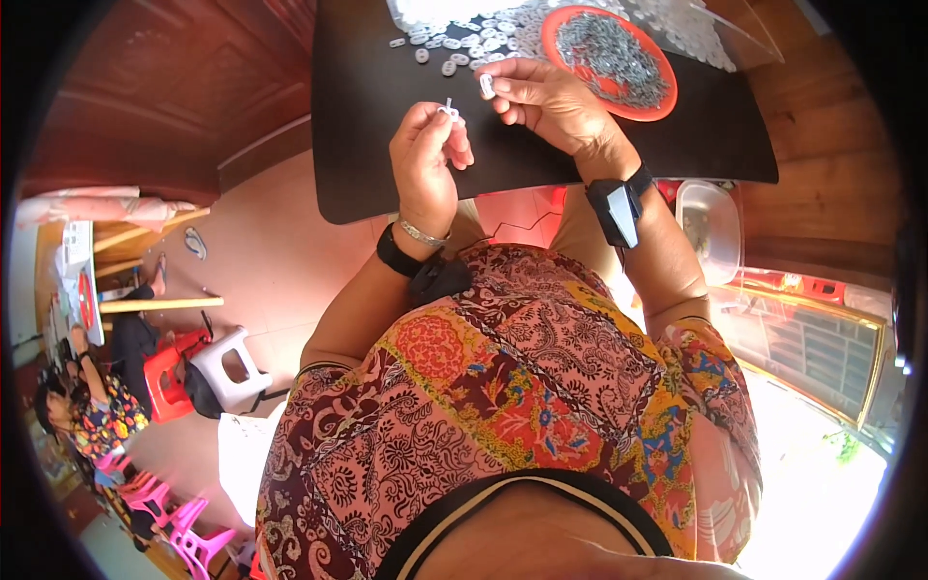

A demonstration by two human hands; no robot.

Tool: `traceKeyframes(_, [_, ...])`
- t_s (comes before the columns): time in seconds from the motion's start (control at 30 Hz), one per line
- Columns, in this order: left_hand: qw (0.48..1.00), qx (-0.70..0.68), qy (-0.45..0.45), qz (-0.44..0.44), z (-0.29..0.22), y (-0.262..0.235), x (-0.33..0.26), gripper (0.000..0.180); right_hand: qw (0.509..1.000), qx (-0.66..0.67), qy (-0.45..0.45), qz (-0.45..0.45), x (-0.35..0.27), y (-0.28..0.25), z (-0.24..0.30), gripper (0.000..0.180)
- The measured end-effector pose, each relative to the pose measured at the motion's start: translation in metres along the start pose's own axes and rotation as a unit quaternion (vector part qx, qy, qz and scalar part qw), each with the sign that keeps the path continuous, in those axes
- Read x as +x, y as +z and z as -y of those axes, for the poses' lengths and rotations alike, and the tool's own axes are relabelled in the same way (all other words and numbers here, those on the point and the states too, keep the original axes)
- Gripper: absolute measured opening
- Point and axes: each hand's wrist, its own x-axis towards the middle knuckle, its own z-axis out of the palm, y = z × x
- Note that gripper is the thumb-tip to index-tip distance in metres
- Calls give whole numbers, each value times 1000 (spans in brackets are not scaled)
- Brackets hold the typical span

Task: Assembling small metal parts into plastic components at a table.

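My left hand [427,155] is raised over the front of the black table [522,159]. Between its thumb and forefinger it pinches a small white plastic piece [449,112] with a short pin standing up from it. Just to the right and slightly farther off, my right hand [556,104] grips a white oval plastic piece [486,86] between thumb and fingertips. The two pieces are apart. Beside my right hand sits an orange-red bowl [663,108] full of small grey metal parts [614,58]. Loose white oval pieces [449,69] lie scattered beyond my hands.
More white pieces [677,34] are heaped at the far right, by a clear plastic sheet [739,34]. A translucent tub [710,232] is below the table's right side. On the left, another person [101,411] is near a red stool [169,377] and a grey stool [230,367].
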Motion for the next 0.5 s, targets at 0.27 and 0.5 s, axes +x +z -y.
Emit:
traceKeyframes(0.27, [998,33,-43,37,-4,18,0,16,990,142,0,1,-24,9,-7,23])
traceKeyframes(0.5, [990,113,-54,59,-6,18,-4,16,999,28,-41,-22,-35,16,1,22])
